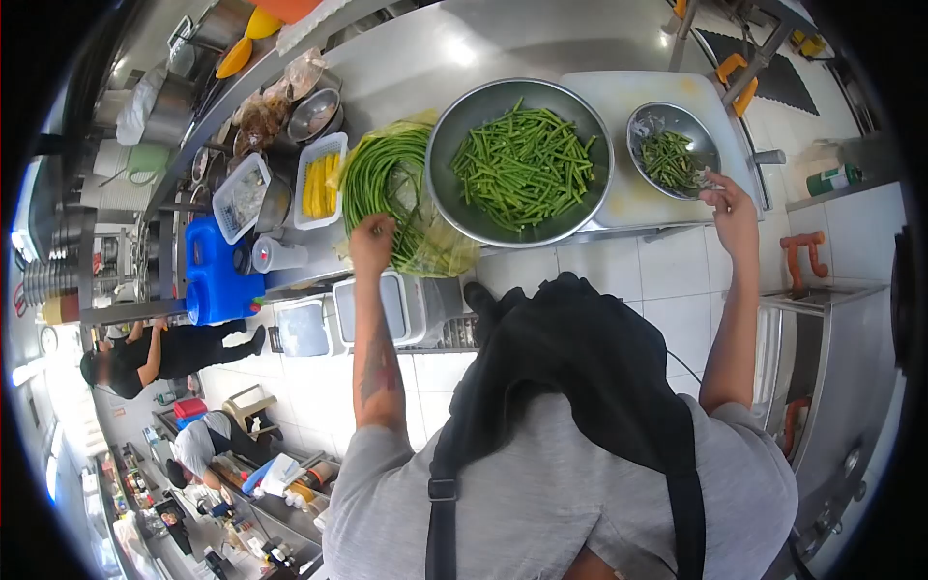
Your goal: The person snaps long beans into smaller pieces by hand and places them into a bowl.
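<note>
My left hand (372, 242) is over the lower left edge of a coiled bundle of long green beans (372, 174), its fingers curled together. Whether a bean is between them is too small to see. The bundle lies on yellowish plastic (445, 253). To its right stands a large steel bowl (443, 208) full of cut green beans (522, 164). My right hand (732, 208) is at the lower right rim of a smaller steel bowl (650, 121), fingers pinched; what they hold is unclear. Short bean pieces (669, 159) lie in this bowl, which sits on a white cutting board (619, 92).
Left of the bundle are a white basket of yellow strips (321, 184), another white basket (242, 203), a clear container (278, 254) and a blue jug (215, 271). Two people, one in black (179, 358) and one bending (217, 440), are in the background at left.
</note>
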Demonstrator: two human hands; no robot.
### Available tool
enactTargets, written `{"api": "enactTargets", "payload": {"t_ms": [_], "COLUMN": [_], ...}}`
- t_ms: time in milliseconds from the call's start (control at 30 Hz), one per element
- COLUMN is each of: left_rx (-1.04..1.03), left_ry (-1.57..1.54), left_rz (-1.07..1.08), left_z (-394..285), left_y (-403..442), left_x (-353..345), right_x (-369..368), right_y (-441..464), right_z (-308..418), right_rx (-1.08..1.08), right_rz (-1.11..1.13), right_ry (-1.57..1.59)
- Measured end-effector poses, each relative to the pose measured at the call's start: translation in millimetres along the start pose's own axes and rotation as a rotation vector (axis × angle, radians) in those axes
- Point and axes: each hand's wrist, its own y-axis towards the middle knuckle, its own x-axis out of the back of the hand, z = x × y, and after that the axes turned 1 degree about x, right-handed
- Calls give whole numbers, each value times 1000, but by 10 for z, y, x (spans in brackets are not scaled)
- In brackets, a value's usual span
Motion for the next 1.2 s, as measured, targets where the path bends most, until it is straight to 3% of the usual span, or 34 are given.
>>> {"api": "enactTargets", "payload": {"t_ms": [67, 133, 200, 233, 300, 367, 433, 500, 567, 667, 800, 867, 933, 967, 1067, 1133, 1167, 1200], "left_rx": [-29, 6, 56, 50, 243, 225, 68, 65, 81, -21, -140, -186, -236, -278, -303, -254, -202, -173], "left_ry": [44, 107, 429, 434, 519, 589, 447, 311, -361, -354, -445, -480, -598, -609, -961, -951, -922, -608], "left_rz": [17, 26, -272, -281, -61, -41, -53, -49, -155, -244, -192, -177, -155, -152, -31, -33, -37, 30], "left_z": [-81, -295, -299, -150, 83, 16, -26, 45, -167, -1130, -1766, -2029, -2195, -2229, -2144, -2012, -1911, -1674], "left_y": [106, 277, 505, 650, 869, 945, 1024, 1180, 1345, 1177, 1000, 824, 718, 680, 593, 472, 381, 299], "left_x": [-260, -393, -536, -562, -495, -327, -61, 284, 692, 1324, 1875, 2025, 2112, 2155, 2223, 2169, 2141, 2135], "right_x": [-70, -183, -313, -390, -496, -558, -648, -761, -953, -1116, -1419, -1654, -1984, -2248, -2517, -2364, -2307, -2247], "right_y": [-45, 50, 124, 138, 118, 63, 2, -43, -35, 34, 186, 263, 292, 332, 401, 332, 293, 259], "right_z": [231, 423, 680, 851, 1120, 1303, 1337, 1326, 1275, 1546, 2173, 2451, 2657, 2701, 2800, 2775, 2704, 2605], "right_rx": [-89, -2, 84, 168, 255, 372, 380, 338, 338, 395, 626, 685, 795, 797, 865, 415, 397, 337], "right_rz": [16, 41, 58, 38, 10, 140, 114, 252, 309, 412, 557, 473, 161, 147, -214, 650, 653, 716], "right_ry": [-18, -7, 6, 24, 51, 104, 149, 161, 206, 265, 266, 243, 292, 276, 316, 525, 509, 590]}}
